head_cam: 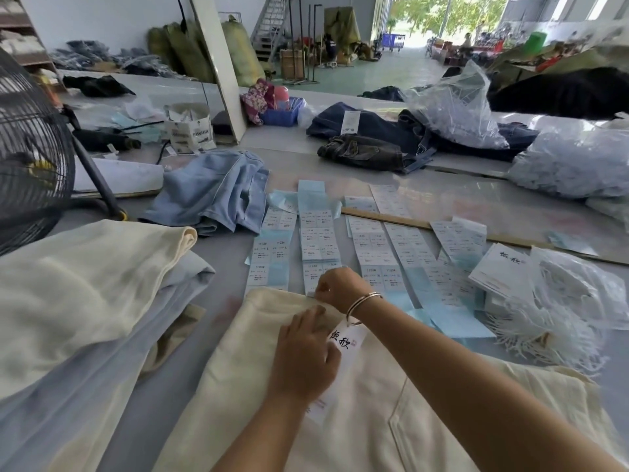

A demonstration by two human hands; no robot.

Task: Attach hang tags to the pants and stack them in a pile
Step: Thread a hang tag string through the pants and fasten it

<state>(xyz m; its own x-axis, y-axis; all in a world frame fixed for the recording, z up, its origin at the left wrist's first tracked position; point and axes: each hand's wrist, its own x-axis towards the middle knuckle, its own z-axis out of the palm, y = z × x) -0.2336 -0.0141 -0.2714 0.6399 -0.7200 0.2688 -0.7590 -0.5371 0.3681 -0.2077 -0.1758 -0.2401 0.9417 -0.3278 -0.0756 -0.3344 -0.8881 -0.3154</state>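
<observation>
Here the left hand (303,356) presses flat on the hang tag (345,338); the right hand (337,284) pinches the cream pants (265,352) just beyond it

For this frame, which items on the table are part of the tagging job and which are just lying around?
Job:
cream fabric pants under the hands
white printed hang tag
stack of white hang tags
folded cream and pale blue pants pile
left hand
right hand

Lying about:
black wire-guard fan
dark denim jeans
blue plastic basket

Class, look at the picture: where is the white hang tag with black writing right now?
In the head view, the hang tag lies near the centre on the cream pants, between the left hand and the right wrist's bracelet.
</observation>
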